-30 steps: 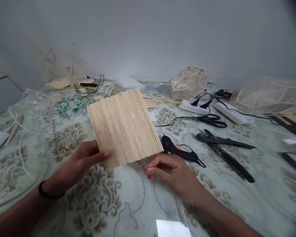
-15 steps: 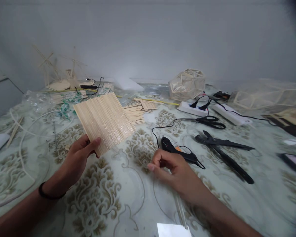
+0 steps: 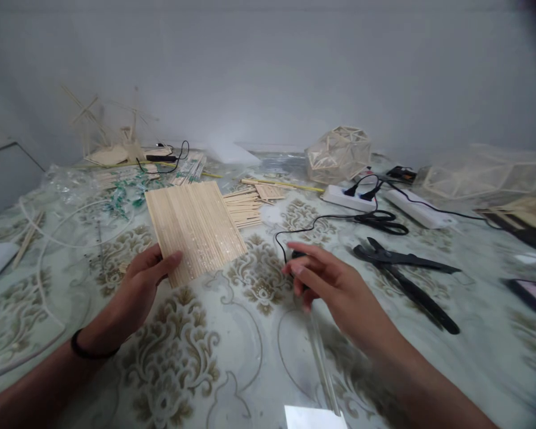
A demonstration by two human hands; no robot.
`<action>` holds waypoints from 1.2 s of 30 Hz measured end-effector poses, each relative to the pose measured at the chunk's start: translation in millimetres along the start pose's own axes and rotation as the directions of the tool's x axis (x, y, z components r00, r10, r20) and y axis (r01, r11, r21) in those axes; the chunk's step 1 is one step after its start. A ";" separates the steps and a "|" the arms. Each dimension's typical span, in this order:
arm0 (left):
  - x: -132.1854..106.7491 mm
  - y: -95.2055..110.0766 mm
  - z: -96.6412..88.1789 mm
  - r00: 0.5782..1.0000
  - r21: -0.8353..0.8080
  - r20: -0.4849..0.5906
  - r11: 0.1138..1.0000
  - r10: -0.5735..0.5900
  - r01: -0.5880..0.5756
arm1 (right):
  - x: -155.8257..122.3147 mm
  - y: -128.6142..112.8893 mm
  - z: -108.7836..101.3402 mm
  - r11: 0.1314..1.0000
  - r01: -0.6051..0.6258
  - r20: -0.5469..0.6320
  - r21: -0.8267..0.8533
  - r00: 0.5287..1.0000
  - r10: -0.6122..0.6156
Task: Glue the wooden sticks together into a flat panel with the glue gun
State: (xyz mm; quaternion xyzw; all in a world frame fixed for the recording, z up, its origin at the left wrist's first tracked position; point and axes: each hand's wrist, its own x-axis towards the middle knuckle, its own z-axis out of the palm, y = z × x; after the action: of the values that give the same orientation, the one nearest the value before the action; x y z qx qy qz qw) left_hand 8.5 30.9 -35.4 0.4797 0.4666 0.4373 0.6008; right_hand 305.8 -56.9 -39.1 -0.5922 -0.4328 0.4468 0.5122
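My left hand (image 3: 149, 277) is closed on the lower left edge of a square panel of thin wooden sticks (image 3: 195, 229), laid side by side and spotted with shiny, clear glue. The panel is held up, tilted, above the table. My right hand (image 3: 328, 286) hovers over a black glue gun (image 3: 298, 254), with fingers apart and nothing visible in them. It hides most of the glue gun. Clear glue sticks (image 3: 324, 360) lie below that hand, beside a white piece of paper (image 3: 312, 417).
Pliers-like black cutters (image 3: 406, 280) and black scissors (image 3: 382, 221) lie to the right. Behind them are a white power strip (image 3: 348, 196) with plugs and a stick-framed polyhedron (image 3: 339, 154). Loose wooden sticks (image 3: 243, 205) lie behind the panel. A white cable (image 3: 40, 268) curves at left.
The panel has been lowered slightly and turned more upright in my left hand. My right hand has moved up and right over the glue gun, its fingers spreading from a pinch.
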 end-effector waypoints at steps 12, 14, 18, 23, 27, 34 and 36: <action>-13.6 14.0 -0.2 0.712 0.217 0.672 0.973 -0.204 0.074 | -13.2 4.9 17.2 0.997 -0.075 0.335 0.003 0.939 0.069; -8.4 9.8 0.4 0.825 0.151 0.552 0.988 -0.122 0.045 | -13.1 6.8 20.8 0.991 -0.130 0.425 0.016 0.898 0.111; 6.0 -0.8 -8.4 0.935 0.308 0.353 0.948 -0.039 -0.077 | -15.0 8.8 26.9 0.982 -0.176 0.598 -0.069 0.780 0.182; 15.4 -7.3 -17.5 0.876 0.527 0.478 0.818 -0.060 -0.231 | -3.8 -5.9 14.5 0.825 0.218 0.471 -0.522 0.880 0.065; 18.4 -10.5 -17.8 0.854 0.514 0.516 0.820 -0.061 -0.253 | 33.3 -19.8 18.3 0.488 0.447 0.406 -0.750 0.893 -0.194; 26.2 -18.9 -21.9 0.858 0.528 0.513 0.800 -0.035 -0.283 | 124.8 -11.4 74.0 0.322 0.583 0.544 -0.746 0.812 -0.212; 28.5 -20.0 -23.1 0.859 0.544 0.511 0.785 -0.029 -0.297 | 139.6 -6.8 83.9 0.294 0.584 0.550 -0.756 0.811 -0.198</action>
State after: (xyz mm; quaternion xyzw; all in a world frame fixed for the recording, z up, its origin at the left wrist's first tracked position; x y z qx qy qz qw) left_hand -7.4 59.4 -61.5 0.7741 0.3756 0.1704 0.4802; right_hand 255.5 97.7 -50.7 -0.5525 -0.8198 0.0954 0.1162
